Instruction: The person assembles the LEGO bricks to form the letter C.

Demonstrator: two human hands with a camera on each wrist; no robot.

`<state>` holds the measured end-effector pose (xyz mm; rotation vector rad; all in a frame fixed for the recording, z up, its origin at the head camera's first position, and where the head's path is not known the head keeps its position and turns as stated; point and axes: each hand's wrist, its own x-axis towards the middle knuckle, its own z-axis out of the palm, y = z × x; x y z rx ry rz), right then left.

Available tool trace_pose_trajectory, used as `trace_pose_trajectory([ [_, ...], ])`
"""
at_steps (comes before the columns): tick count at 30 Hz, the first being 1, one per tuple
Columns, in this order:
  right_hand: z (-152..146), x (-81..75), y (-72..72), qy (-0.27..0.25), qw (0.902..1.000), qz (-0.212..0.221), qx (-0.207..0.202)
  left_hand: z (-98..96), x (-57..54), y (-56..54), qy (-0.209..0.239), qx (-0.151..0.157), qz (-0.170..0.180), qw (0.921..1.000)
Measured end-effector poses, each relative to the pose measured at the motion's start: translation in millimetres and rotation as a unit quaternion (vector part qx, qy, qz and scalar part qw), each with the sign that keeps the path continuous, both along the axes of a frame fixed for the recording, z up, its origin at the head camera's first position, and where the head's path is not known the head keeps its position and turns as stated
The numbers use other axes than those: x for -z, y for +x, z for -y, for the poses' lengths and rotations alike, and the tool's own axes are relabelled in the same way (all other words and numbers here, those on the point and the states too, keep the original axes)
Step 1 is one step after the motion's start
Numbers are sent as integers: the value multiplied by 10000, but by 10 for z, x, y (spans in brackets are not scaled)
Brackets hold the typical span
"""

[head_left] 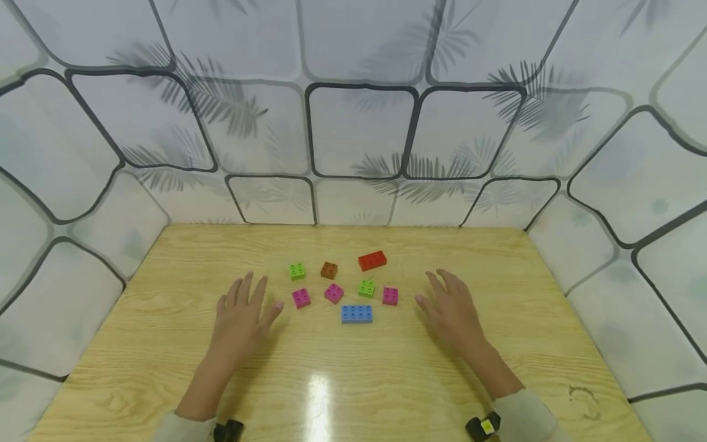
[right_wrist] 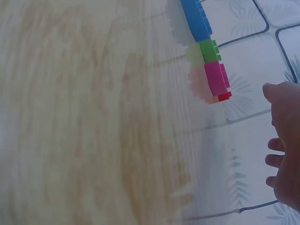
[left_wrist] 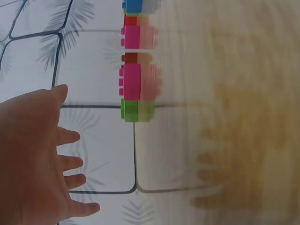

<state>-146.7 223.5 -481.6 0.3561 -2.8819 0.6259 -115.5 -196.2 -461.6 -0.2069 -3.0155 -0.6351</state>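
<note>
Magenta and untouched, a four-stud toy brick (head_left: 301, 298) lies just right of the thumb on the left hand (head_left: 240, 320); a second magenta brick (head_left: 390, 296) sits just left of the thumb on the right hand (head_left: 454, 314). Fingers on both hands are spread, gripping nothing. Between the thumbs, nearer the right, the blue eight-stud brick (head_left: 356, 314) runs lengthwise from hand to hand; beyond it, left of the right fingertips, lies an oblong red brick (head_left: 372, 260).

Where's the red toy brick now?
In the head view, the red toy brick lies right of the brown toy brick, behind the nearer green toy brick.
</note>
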Motion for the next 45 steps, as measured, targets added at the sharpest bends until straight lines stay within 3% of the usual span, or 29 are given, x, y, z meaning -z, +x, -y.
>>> trace_pose_trajectory([
  [7,90,-19,-16,-1243,9895,676,-288,-179,21,-14,554,252,-393,9974],
  [10,141,-11,-43,-1588,9820,957,-357,-270,19,0,899,311,-370,9948],
  [15,216,30,-102,-1873,9720,1308,-544,-439,21,29,1406,410,-21,9892],
  [21,265,53,-158,-1959,9680,1417,-676,-648,45,8,1928,615,614,9774],
  [26,275,101,-210,-1847,9717,1255,-776,-778,92,-58,2018,835,1001,9707],
  [32,309,135,-252,-1909,9690,1321,-842,-845,133,-119,2085,1041,1223,9647],
  [45,391,162,-273,-1807,9701,1419,-778,-889,264,-216,1716,1393,1073,9694],
])
